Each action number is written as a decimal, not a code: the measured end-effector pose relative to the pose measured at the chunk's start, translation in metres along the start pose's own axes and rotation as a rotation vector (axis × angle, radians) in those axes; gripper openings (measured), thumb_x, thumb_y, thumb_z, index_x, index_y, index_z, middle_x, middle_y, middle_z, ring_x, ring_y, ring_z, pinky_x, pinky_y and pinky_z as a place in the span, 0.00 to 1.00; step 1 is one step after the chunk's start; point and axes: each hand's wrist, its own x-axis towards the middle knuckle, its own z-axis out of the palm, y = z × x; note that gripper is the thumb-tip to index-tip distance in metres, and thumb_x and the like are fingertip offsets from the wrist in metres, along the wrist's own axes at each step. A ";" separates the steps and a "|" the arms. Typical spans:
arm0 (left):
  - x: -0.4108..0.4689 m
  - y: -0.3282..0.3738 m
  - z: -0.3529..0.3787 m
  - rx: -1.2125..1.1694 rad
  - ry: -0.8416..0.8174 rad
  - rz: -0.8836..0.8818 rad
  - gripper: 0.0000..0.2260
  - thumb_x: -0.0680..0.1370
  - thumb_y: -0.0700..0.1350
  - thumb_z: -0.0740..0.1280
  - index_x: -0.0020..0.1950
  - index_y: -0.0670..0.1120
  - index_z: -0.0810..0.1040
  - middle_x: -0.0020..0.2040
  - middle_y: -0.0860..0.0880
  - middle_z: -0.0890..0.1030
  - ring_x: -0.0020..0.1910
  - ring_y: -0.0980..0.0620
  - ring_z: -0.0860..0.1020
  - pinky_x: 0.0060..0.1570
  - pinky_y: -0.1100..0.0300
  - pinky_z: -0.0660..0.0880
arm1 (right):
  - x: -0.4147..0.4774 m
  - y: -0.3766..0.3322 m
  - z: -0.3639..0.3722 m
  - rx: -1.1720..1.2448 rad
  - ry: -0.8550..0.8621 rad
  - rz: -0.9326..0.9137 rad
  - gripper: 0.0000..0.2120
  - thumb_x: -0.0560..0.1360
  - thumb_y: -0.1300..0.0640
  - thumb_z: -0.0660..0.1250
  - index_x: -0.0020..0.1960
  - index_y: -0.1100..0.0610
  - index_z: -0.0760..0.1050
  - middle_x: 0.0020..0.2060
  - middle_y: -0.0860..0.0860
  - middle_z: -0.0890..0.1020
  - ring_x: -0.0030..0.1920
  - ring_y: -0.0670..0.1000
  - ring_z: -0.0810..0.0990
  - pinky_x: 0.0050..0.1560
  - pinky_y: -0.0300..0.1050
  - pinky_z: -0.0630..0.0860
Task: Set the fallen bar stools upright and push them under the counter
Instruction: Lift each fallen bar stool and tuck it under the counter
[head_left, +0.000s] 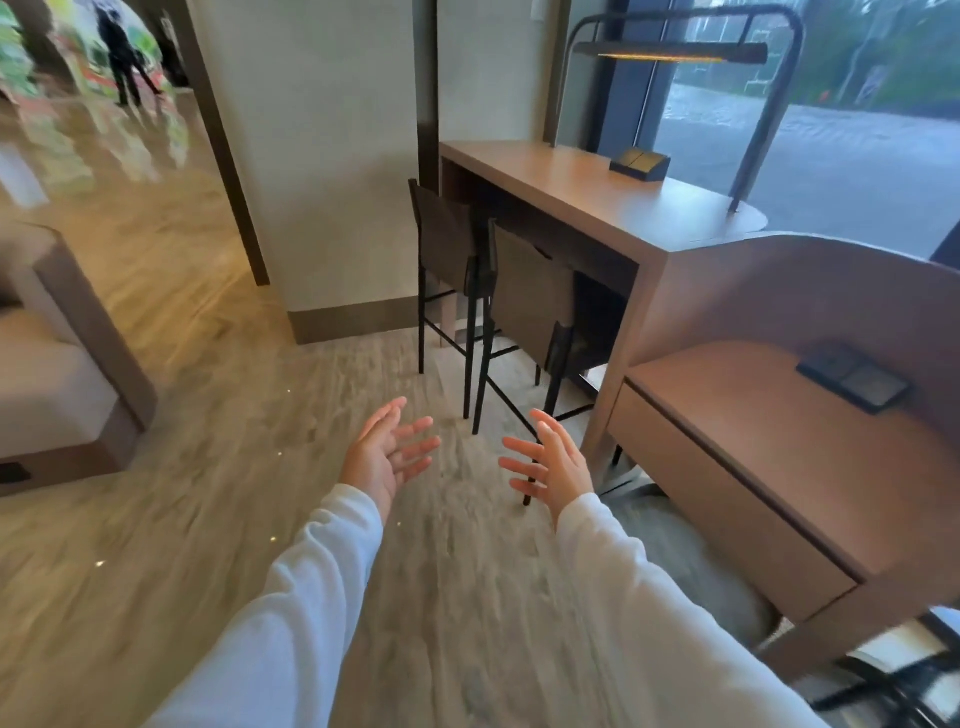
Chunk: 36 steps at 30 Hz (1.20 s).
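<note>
Two dark bar stools stand upright at the long wooden counter. The far stool sits close to the wall, and the near stool is beside it, its seat tucked under the counter top. My left hand and my right hand hover in front of me over the carpet, palms facing each other, fingers spread, holding nothing. Both hands are short of the near stool, and a front leg of that stool shows behind my right fingers.
A curved wooden desk booth with a drawer stands at the right, close to my right arm. A black box and a lamp sit on the counter. A beige sofa is at the left. A person stands far back.
</note>
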 end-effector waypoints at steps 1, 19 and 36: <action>0.021 0.010 -0.004 0.012 -0.017 -0.002 0.12 0.81 0.48 0.58 0.63 0.49 0.72 0.53 0.43 0.82 0.44 0.45 0.82 0.48 0.52 0.76 | 0.018 -0.005 0.011 0.006 0.013 -0.004 0.08 0.80 0.44 0.56 0.56 0.37 0.71 0.45 0.46 0.86 0.45 0.51 0.85 0.39 0.44 0.80; 0.368 0.090 -0.018 0.069 -0.061 -0.069 0.15 0.79 0.52 0.60 0.64 0.49 0.72 0.54 0.44 0.81 0.49 0.45 0.81 0.47 0.52 0.78 | 0.338 -0.048 0.123 0.082 0.101 0.036 0.09 0.79 0.43 0.56 0.57 0.36 0.71 0.46 0.47 0.86 0.45 0.51 0.85 0.37 0.43 0.80; 0.690 0.154 -0.005 0.024 -0.057 -0.179 0.17 0.77 0.55 0.63 0.63 0.48 0.72 0.60 0.45 0.78 0.54 0.46 0.79 0.43 0.52 0.78 | 0.626 -0.099 0.206 0.138 0.185 0.158 0.09 0.79 0.44 0.58 0.59 0.41 0.68 0.53 0.51 0.83 0.48 0.54 0.84 0.42 0.47 0.82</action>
